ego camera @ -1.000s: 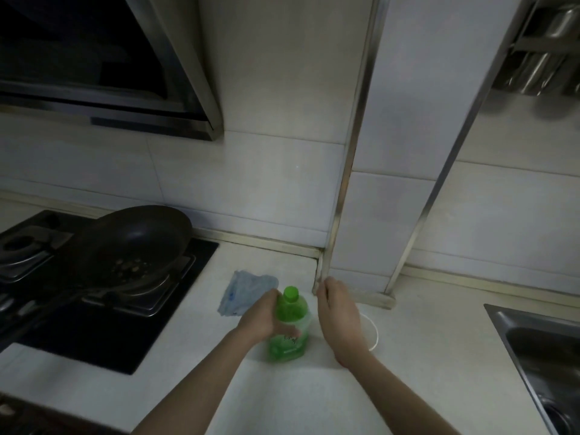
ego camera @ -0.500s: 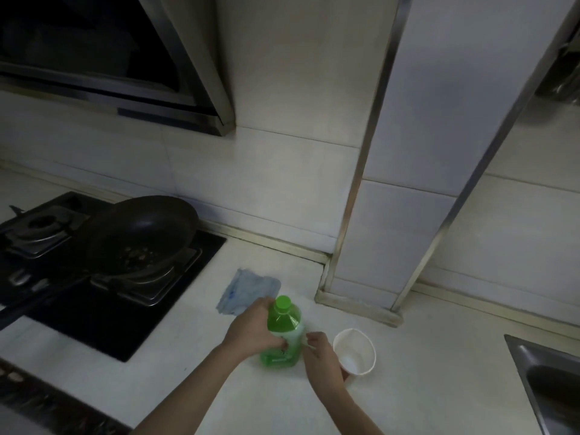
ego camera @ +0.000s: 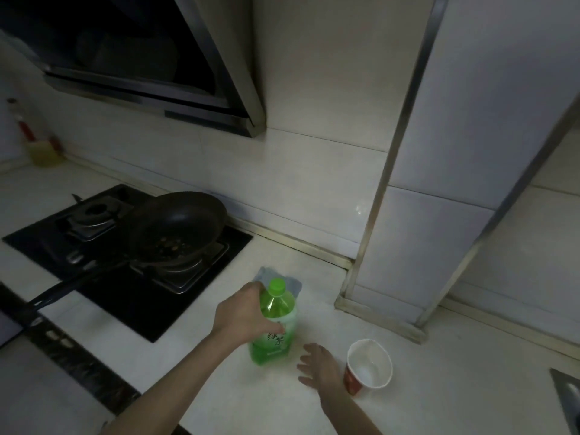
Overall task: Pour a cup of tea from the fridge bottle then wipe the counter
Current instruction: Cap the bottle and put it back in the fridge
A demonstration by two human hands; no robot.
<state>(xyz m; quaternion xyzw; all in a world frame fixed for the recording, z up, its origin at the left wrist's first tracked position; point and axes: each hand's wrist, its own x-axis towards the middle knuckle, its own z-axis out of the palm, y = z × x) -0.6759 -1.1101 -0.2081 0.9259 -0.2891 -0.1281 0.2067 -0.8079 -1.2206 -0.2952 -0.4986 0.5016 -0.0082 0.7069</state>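
A green tea bottle (ego camera: 276, 321) with a green cap stands upright on the white counter (ego camera: 439, 387). My left hand (ego camera: 243, 313) grips its body from the left side. My right hand (ego camera: 320, 367) hovers just right of the bottle's base, fingers spread, holding nothing. A paper cup (ego camera: 370, 365), red outside and white inside, stands upright close to the right of that hand. It looks empty. A blue cloth (ego camera: 293, 282) lies on the counter behind the bottle, mostly hidden by it.
A black gas hob (ego camera: 103, 262) to the left carries a dark frying pan (ego camera: 175, 227) with its handle pointing toward me. A range hood (ego camera: 141, 58) hangs above. A tiled pillar (ego camera: 439, 215) stands behind the cup. A sink corner (ego camera: 568, 394) shows at far right.
My right hand has come off the bottle and opened beside its base. The view has shifted, showing more of the hob and the whole cup.
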